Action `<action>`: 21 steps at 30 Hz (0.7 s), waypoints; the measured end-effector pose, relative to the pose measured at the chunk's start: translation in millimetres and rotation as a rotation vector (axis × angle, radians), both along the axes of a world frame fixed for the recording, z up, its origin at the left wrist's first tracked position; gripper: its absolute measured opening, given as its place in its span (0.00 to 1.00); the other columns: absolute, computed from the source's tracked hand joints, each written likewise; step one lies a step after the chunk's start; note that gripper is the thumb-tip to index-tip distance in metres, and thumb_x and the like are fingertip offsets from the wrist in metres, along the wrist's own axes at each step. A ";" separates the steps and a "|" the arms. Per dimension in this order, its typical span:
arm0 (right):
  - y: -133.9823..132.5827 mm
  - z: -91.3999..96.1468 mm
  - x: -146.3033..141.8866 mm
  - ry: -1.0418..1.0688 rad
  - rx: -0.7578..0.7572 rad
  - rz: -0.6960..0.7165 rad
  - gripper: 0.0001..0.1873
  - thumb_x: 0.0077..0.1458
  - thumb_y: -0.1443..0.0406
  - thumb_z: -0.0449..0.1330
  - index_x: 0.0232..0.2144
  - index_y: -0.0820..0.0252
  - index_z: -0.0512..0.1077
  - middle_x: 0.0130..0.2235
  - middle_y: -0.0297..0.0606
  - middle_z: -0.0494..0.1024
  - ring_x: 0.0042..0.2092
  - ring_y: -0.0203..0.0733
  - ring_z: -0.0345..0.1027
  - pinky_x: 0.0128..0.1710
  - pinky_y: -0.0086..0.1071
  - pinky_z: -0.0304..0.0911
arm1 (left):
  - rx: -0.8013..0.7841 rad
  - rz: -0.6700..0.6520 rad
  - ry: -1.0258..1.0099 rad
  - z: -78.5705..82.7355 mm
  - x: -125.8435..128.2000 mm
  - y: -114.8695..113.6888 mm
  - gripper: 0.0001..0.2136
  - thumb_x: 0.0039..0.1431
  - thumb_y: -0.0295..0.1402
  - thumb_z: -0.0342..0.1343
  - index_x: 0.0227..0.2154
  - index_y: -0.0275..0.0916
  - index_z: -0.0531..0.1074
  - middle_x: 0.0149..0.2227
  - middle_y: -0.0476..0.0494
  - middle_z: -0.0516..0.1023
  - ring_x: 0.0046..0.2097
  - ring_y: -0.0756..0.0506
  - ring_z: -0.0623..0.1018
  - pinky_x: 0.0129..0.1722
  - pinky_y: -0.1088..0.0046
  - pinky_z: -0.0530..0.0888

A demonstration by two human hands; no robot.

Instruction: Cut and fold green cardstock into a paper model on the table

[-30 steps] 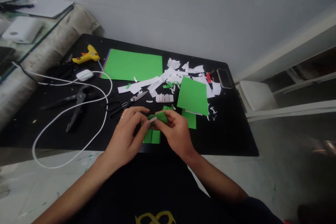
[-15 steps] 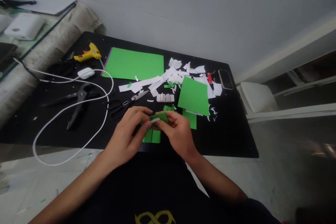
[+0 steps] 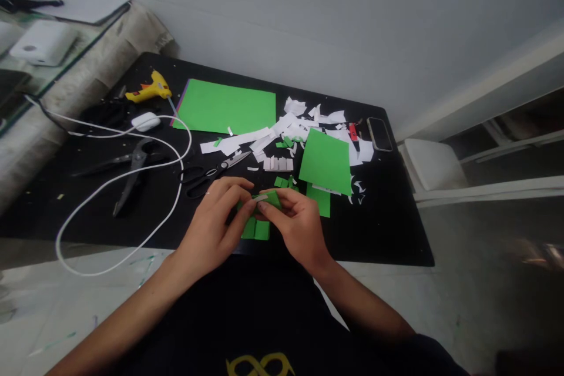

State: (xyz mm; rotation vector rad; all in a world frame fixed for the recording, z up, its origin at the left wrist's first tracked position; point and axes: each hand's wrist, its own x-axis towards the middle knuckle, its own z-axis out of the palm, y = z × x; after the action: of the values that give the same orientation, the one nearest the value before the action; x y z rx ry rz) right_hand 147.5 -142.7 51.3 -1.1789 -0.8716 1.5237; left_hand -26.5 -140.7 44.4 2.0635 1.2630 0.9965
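While a cable [image 3: 132,173] and scissors [image 3: 211,173] lie to the left on the table [image 3: 388,223], the left hand [image 3: 215,226] and right hand [image 3: 297,226] meet near its front edge. Both sets of fingertips pinch a green piece [image 3: 269,198] between them. A phone [image 3: 379,133] lies far right.

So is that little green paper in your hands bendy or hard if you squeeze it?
Probably bendy: the little green piece is pinched between the left hand and right hand, and looks as thin as the big green sheet lying flat. Likely very light, like the white scraps. It may crease or tear easily, being so thin.
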 end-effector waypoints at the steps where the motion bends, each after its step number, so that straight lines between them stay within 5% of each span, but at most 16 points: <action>1: 0.0 -0.2 0.1 0.001 0.001 0.003 0.16 0.47 0.58 0.78 0.37 0.57 0.83 0.36 0.36 0.87 0.37 0.44 0.83 0.44 0.41 0.83 | 0.006 0.001 0.005 0.1 0.0 0.0 0.05 0.73 0.29 0.52 0.39 0.41 0.70 0.52 0.40 0.75 0.54 0.42 0.75 0.54 0.58 0.72; 21: -1.3 -4.4 -2.4 -0.015 0.095 -0.012 0.13 0.53 0.56 0.75 0.35 0.57 0.81 0.34 0.35 0.86 0.36 0.44 0.83 0.42 0.41 0.84 | 0.086 0.043 0.043 1.1 1.1 2.3 0.06 0.71 0.29 0.55 0.35 0.40 0.71 0.47 0.42 0.78 0.49 0.43 0.79 0.49 0.64 0.75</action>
State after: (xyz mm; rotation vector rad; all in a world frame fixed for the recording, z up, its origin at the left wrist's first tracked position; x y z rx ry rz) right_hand 145.1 -143.9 46.9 -1.1259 -0.9352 1.4502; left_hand -25.4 -138.4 45.4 2.1420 1.3123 1.0478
